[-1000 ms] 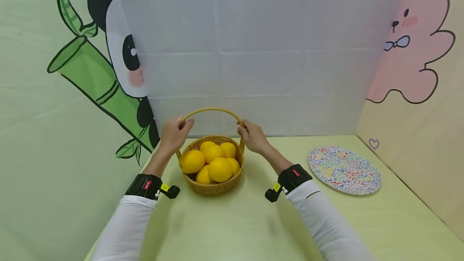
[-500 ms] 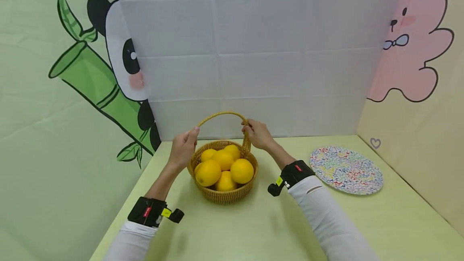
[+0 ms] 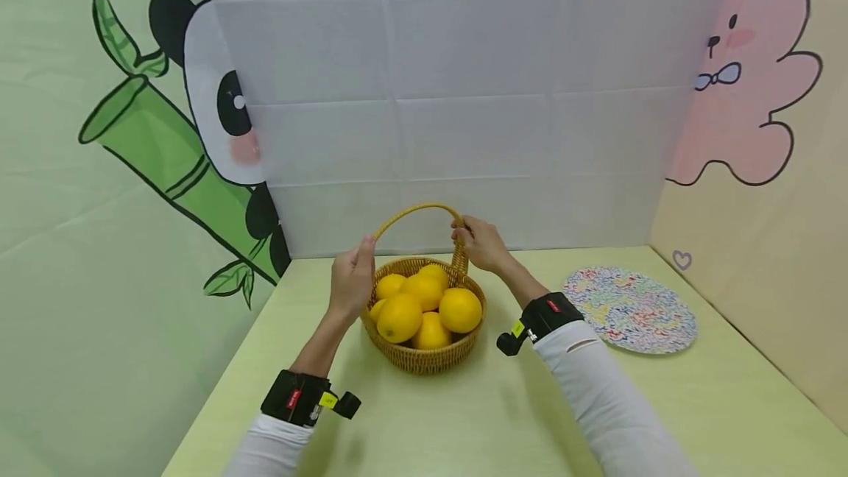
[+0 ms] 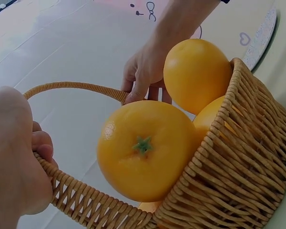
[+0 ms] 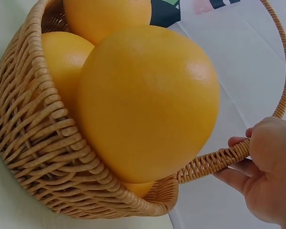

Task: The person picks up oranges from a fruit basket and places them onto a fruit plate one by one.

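Note:
A round wicker basket (image 3: pixel 424 364) with a tall arched handle (image 3: pixel 424 206) stands toward the back of the table, turned slightly askew. Several oranges (image 3: pixel 400 317) fill it; one orange (image 4: pixel 145 150) shows its green stem end in the left wrist view. My left hand (image 3: pixel 352 278) grips the left side of the handle, fingers curled round the wicker. On the opposite side my right hand (image 3: pixel 482 245) holds the handle too, its fingers (image 5: pixel 236 177) wrapped round the woven strip. The lower oranges are partly hidden by those on top.
An oval placemat (image 3: pixel 632 310) with a multicoloured speckle lies on the table (image 3: pixel 424 433) at the right. A pale wall sheet (image 3: pixel 464 131) rises right behind the basket. Printed panels with a panda and a pink bear stand on either side.
The basket has shifted right and turned, its left side coming toward the front. Both hands moved with it, still on the handle; the left hand came rightward and nearer.

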Demonstrator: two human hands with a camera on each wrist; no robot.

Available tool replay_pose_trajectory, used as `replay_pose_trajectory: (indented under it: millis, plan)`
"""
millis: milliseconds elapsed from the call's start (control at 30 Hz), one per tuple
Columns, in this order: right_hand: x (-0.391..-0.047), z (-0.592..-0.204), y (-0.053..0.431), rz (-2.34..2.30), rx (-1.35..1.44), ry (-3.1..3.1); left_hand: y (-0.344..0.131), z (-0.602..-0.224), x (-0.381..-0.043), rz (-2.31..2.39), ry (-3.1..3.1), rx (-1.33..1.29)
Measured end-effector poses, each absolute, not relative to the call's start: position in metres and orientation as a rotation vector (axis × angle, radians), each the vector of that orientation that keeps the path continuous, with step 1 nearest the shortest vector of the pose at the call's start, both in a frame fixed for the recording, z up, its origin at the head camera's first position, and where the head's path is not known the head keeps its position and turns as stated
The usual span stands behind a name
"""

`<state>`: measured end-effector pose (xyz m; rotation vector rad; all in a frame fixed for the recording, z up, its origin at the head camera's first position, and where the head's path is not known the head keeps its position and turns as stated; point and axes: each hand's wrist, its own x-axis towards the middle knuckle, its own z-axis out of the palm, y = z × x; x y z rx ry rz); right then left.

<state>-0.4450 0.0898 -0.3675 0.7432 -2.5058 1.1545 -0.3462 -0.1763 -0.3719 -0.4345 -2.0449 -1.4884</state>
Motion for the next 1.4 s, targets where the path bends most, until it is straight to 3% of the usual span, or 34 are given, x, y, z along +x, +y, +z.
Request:
replay_pose_trajectory:
  millis: [833,1400]
  plan:
    - [-0.434,-0.374,0.140,1.219,0.745,-2.530,-0.148,-0.374,-0.350,-1.380,-2.032,-0.354]
    - [-0.367,-0.386,0.177,0.916,0.924,-2.554,-0.147,-0.374,-0.349,-1.391,-2.015,-0.346]
